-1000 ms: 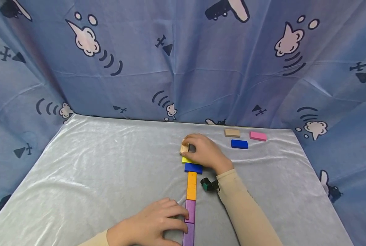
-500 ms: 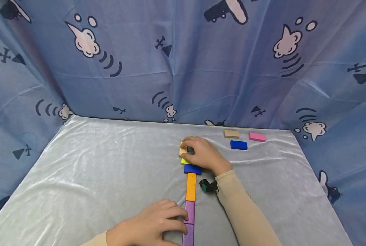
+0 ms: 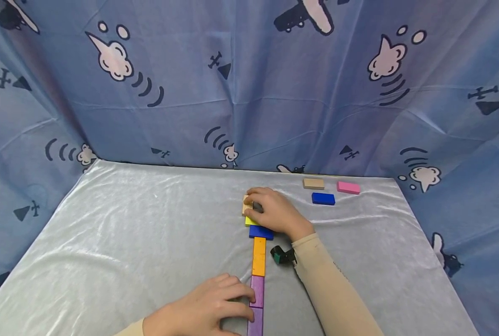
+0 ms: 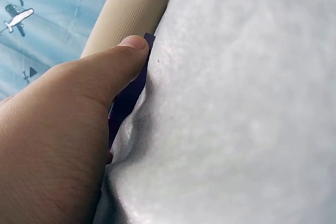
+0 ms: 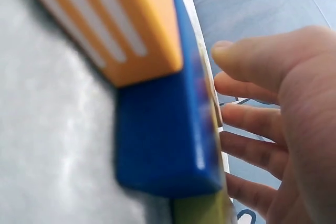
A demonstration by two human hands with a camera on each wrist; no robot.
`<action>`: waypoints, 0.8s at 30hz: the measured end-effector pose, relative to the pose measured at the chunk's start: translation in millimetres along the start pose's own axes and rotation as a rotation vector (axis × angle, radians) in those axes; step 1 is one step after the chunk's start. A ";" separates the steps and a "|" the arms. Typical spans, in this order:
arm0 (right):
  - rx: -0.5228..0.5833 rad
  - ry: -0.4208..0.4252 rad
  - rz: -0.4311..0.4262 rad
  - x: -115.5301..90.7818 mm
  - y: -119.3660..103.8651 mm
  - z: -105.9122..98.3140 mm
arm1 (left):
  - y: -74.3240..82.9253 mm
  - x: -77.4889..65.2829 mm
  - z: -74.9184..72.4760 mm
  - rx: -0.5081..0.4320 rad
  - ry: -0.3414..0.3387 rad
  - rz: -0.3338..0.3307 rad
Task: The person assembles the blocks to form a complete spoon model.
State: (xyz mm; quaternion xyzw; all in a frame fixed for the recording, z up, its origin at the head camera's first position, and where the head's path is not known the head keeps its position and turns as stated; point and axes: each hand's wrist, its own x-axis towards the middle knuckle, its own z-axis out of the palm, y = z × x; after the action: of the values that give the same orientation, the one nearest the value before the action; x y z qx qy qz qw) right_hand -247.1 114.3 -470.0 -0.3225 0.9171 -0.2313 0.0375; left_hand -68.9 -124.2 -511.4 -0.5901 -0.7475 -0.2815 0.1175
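Note:
A line of flat blocks runs away from the near edge: two purple blocks [image 3: 256, 290], orange [image 3: 259, 256], a crosswise blue block [image 3: 260, 232], yellow [image 3: 250, 221] and a plain wooden block [image 3: 247, 206] at the far end. My right hand [image 3: 277, 213] pinches the wooden block between thumb and forefinger, its palm partly covering the yellow one. Fingertips of my left hand [image 3: 209, 304] rest along the left edge of the purple blocks. In the left wrist view the thumb [image 4: 128, 51] lies against a dark purple block [image 4: 134, 90]. Close up, the right wrist view has the blue block [image 5: 157, 135].
Three loose blocks lie at the back right: wooden [image 3: 314, 184], blue [image 3: 323, 199] and pink [image 3: 348, 188]. A small black device [image 3: 281, 255] sits at the right wrist. Grey cloth [image 3: 149, 224] covers the table, with a patterned blue curtain [image 3: 169, 126] behind.
My right forefinger has shifted slightly nearer along the wooden block, baring more of its far end. The left hand stays on the purple blocks. The head view has drifted slightly.

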 end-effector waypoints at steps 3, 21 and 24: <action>0.006 0.012 -0.001 -1.4 -0.6 -2.6 | 0.3 0.2 -0.1 -0.008 -0.001 -0.003; -0.106 0.137 0.056 -25.9 -11.0 -63.0 | 3.2 2.3 -4.4 -0.041 -0.054 -0.056; -0.097 0.152 0.075 -34.2 -3.1 -74.5 | 3.5 2.2 -3.2 -0.040 -0.043 -0.056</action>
State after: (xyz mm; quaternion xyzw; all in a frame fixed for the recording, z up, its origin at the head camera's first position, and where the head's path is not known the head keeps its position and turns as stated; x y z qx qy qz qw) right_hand -234.6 162.8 -405.0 -0.2710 0.9388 -0.2089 -0.0393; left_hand -66.7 -123.6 -506.7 -0.5770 -0.7604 -0.2865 0.0816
